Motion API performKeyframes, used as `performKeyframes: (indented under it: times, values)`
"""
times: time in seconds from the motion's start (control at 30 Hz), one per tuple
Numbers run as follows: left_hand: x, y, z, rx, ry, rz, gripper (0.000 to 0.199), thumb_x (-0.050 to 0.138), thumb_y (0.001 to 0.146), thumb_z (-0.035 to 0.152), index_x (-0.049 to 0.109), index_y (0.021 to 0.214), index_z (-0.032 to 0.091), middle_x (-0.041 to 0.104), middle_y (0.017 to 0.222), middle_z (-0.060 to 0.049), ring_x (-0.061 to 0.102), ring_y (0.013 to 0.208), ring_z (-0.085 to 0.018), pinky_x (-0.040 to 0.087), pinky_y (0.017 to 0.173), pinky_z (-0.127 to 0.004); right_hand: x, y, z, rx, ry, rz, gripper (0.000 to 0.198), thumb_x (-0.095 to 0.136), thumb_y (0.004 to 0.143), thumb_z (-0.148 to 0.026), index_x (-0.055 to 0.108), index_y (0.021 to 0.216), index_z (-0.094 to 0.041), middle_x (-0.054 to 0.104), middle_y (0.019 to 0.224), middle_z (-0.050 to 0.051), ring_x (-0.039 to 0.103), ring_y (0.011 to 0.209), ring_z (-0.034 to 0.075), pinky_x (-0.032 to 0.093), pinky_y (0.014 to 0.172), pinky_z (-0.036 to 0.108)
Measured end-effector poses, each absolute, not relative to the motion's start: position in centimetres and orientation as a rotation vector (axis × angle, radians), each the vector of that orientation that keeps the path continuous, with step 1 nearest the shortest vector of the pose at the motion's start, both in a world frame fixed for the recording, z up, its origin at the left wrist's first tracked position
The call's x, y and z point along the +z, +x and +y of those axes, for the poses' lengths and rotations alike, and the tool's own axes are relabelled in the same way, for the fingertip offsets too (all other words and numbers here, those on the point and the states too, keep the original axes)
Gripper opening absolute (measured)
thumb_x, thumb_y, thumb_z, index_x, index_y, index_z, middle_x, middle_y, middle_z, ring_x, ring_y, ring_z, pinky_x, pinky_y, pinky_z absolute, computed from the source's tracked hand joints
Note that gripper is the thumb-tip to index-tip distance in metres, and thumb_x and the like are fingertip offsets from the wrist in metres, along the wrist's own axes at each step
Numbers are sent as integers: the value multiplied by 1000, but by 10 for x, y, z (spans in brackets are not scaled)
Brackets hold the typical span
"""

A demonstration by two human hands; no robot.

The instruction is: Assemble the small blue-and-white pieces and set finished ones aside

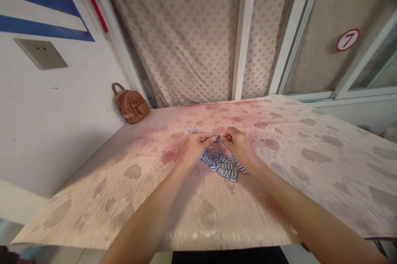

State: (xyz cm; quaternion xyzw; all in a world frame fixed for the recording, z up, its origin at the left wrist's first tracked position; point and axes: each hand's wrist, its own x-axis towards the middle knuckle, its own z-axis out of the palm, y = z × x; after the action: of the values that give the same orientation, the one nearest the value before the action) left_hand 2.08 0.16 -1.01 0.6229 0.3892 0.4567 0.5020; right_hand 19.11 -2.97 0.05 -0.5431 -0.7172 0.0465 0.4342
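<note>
My left hand [197, 145] and my right hand [240, 143] meet over the middle of the table, fingertips pinched close together. Between them is a small blue-and-white piece [216, 138], gripped from both sides; its exact kind is too small to make out. Just below the hands lies a loose pile of blue-edged white rectangular pieces [225, 166], some overlapping and some joined in short strips. Beyond my left fingers, a short row of similar pieces [192, 130] rests flat on the tablecloth.
A pale tablecloth [149, 198] with heart and leaf shapes covers the table. At its far left corner a small brown backpack-shaped bag [132, 106] leans by the wall. Behind the table hangs a dotted curtain [186, 36], beside white window frames [245, 32].
</note>
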Motion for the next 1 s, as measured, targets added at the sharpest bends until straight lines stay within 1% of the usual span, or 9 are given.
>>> performKeyframes:
  times: [0.17,0.33,0.43,0.53,0.6,0.7,0.8,0.93,1.0]
  values:
    - [-11,21,2,1084,1524,920,39,75,71,47,77,91,14,76,83,-8,71,74,-19,55,67,-27,1,190,-30,107,-1344,-1798,13,56,85,-23,52,73,-20,57,71,1,51,63,15,32,58,26]
    - [-14,22,3,1088,1523,902,38,75,71,46,77,91,13,76,83,-8,70,72,-18,55,67,-27,-1,190,-29,114,-1310,-1805,15,55,86,-24,52,72,-20,59,73,2,51,64,15,32,57,27]
    - [-11,23,2,1103,1490,927,34,74,73,43,77,89,13,76,82,-8,70,72,-17,55,67,-26,-3,191,-28,212,-1304,-1719,8,57,85,-27,56,81,-20,58,69,0,52,60,15,34,57,26]
    - [-6,23,0,1159,1461,936,30,72,76,40,76,89,13,76,84,-9,70,73,-17,54,67,-26,-3,191,-26,367,-1273,-1655,14,56,86,-33,59,91,-20,60,68,-1,53,59,15,37,58,26]
    - [-3,23,-1,1208,1467,932,28,71,76,38,76,89,13,76,84,-8,69,72,-17,54,66,-26,-4,191,-25,504,-1213,-1655,17,52,87,-36,60,88,-20,60,68,-1,54,59,15,39,58,26]
    - [0,23,-5,1280,1507,957,25,71,76,36,76,88,14,75,82,-7,67,69,-16,53,64,-25,-5,189,-25,666,-1105,-1639,20,48,89,-35,57,79,-20,57,65,-2,54,57,13,42,58,26]
    - [3,24,-8,1317,1523,987,25,71,76,36,77,88,15,74,81,-6,64,65,-14,52,62,-24,-5,188,-26,694,-1061,-1601,20,48,89,-33,55,76,-20,56,65,-2,54,58,13,42,60,26]
    - [5,23,-9,1292,1432,917,34,69,77,45,76,90,14,72,78,-5,63,68,-14,54,67,-26,-4,187,-26,706,-1044,-1560,19,49,89,-32,54,74,-20,55,64,-2,53,58,13,41,59,26]
    - [5,23,-8,1291,1380,851,38,70,76,48,75,88,12,71,76,-4,63,69,-14,54,68,-27,-3,188,-26,719,-1032,-1553,20,49,88,-31,54,72,-20,55,63,-3,52,57,12,41,58,26]
